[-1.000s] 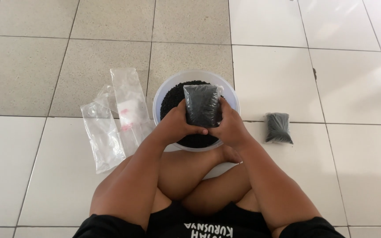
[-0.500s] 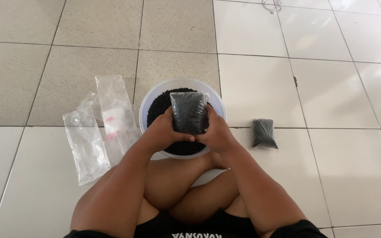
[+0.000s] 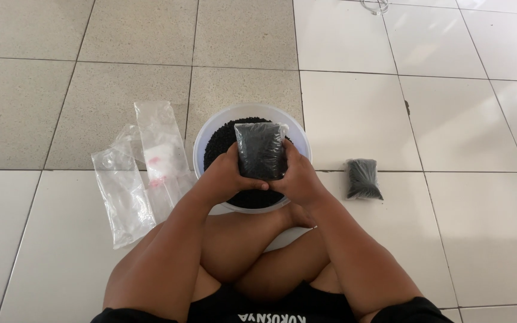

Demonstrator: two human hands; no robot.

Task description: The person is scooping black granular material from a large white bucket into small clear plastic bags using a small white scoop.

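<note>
Observed from the head camera: a person sits cross-legged on a floor of pale square tiles (image 3: 462,119), legs folded under the work.

Both hands are closed around one small clear plastic bag packed with black granules (image 3: 261,149). The left hand (image 3: 225,176) grips its left side and lower edge; the right hand (image 3: 297,179) grips its right side. The bag stands upright, held just above a round white plastic basin (image 3: 207,134) that holds more loose black granules (image 3: 219,140). The basin rests on the floor directly in front of the crossed legs.

Finished work: one filled small bag of black granules (image 3: 364,178) lies flat on the floor to the right of the basin, apart from it. No other filled bag is visible.

Stock remaining: several empty clear plastic bags (image 3: 124,194) lie in a loose overlapping heap on the floor to the left of the basin, one of them showing a small red mark. The basin still appears well stocked with granules.

Assessment: bagging looks to be at an early stage. One bag is set aside, a second is full and in hand, and whether its mouth is sealed cannot be told from this view. Judging by the empty bags and the basin's contents, most of the filling remains.
</note>
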